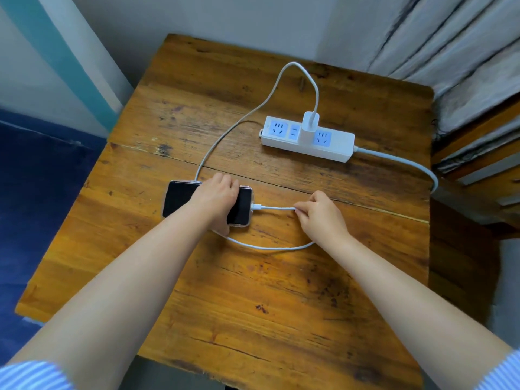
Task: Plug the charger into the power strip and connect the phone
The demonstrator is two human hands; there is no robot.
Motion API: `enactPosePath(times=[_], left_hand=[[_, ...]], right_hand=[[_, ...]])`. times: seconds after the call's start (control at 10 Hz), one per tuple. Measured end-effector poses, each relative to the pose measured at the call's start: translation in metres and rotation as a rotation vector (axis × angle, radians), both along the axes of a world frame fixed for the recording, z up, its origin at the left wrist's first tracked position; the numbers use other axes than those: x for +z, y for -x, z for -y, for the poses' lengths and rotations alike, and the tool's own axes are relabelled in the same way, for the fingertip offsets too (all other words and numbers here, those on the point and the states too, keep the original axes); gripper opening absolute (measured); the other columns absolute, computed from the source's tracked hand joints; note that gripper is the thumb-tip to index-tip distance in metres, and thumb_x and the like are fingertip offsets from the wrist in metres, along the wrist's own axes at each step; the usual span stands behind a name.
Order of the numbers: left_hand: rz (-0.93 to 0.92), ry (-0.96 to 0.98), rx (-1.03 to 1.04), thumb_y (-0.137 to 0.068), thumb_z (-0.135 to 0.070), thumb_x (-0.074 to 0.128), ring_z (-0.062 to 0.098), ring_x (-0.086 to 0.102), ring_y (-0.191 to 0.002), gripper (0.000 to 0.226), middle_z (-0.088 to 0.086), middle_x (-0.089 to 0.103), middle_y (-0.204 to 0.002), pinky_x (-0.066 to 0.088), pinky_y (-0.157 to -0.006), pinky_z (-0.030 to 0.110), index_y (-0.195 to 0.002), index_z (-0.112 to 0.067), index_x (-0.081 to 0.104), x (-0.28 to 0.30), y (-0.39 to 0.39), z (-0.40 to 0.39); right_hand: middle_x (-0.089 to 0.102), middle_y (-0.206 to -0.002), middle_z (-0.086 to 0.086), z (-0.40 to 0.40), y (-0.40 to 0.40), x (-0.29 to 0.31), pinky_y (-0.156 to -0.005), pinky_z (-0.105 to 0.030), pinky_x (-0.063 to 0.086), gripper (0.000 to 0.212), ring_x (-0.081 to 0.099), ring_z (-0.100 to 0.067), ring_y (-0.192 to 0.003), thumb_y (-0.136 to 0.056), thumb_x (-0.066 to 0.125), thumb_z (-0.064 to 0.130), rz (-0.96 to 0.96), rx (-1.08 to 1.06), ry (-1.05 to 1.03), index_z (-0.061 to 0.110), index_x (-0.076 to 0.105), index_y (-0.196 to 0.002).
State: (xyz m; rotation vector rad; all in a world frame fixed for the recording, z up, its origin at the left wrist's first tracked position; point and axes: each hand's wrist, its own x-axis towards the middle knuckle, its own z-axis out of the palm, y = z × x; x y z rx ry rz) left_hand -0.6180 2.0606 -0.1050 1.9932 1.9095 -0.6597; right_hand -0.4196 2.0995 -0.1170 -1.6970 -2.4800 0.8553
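Observation:
A white power strip [336, 149] lies at the back right of the wooden table [253, 291]. A white charger [309, 128] stands plugged into its middle socket. The white cable [267, 97] loops from the charger back and left, passes behind the phone, and curls round in front. Its plug sits in the right end of the black phone [180, 199], which lies flat with a dark screen. My left hand [216, 197] grips the phone across its middle. My right hand [320, 213] pinches the cable a short way right of the plug.
The strip's grey power cord [416, 167] runs off the table's right edge. A curtain [450, 46] hangs at the back right beside wooden furniture [478, 153]. Blue floor [42, 192] lies to the left, and a wall stands behind the table.

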Motion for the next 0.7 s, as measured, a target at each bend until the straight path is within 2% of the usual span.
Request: enactPosePath(times=[0.2,0.4,0.5,0.6,0.7], left_hand=[[0.014,0.005,-0.015,-0.062,-0.038,0.077,0.028,0.029,-0.129,0.108,0.012,0.031,-0.142,0.033,-0.108,0.035,-0.142,-0.006,0.012,-0.004,0.005,0.002],[0.031,0.008,0.011,-0.065,-0.037,0.077,0.027,0.025,-0.134,0.108,0.012,0.026,-0.147,0.028,-0.112,0.036,-0.143,-0.007,0.008,-0.004,0.006,0.005],[0.025,-0.001,-0.003,-0.069,-0.041,0.071,0.029,0.023,-0.137,0.104,0.014,0.026,-0.149,0.023,-0.115,0.037,-0.143,-0.006,0.008,-0.003,0.005,0.007],[0.096,-0.081,-0.003,-0.079,-0.048,0.059,0.029,0.016,-0.14,0.091,0.015,0.023,-0.152,0.015,-0.117,0.039,-0.142,-0.003,0.012,-0.003,-0.001,0.011],[0.202,-0.212,0.019,-0.09,-0.04,0.045,0.027,0.014,-0.142,0.071,0.016,0.022,-0.153,0.01,-0.118,0.037,-0.142,-0.001,0.016,-0.011,-0.027,0.019]], right_hand=[[0.052,-0.103,-0.016,0.005,0.0,0.0,-0.077,-0.038,0.046,0.025,0.047,-0.03,-0.099,-0.092,0.05,0.018,0.004,-0.002,0.01,0.012,0.061,-0.114],[0.055,-0.111,-0.013,0.011,-0.005,0.005,-0.09,-0.041,0.041,0.031,0.047,-0.028,-0.108,-0.091,0.049,0.016,0.019,0.048,0.018,0.014,0.053,-0.122],[0.055,-0.119,-0.012,0.009,-0.013,0.006,-0.095,-0.042,0.036,0.034,0.044,-0.028,-0.115,-0.091,0.049,0.018,0.014,0.038,0.021,0.016,0.05,-0.124],[0.054,-0.125,-0.011,0.01,-0.021,0.012,-0.098,-0.043,0.034,0.034,0.042,-0.028,-0.119,-0.091,0.05,0.016,-0.02,0.017,0.049,0.015,0.05,-0.125],[0.056,-0.124,-0.013,0.006,-0.03,0.019,-0.1,-0.042,0.035,0.032,0.044,-0.027,-0.118,-0.091,0.05,0.013,-0.116,-0.053,0.017,0.01,0.053,-0.122]])
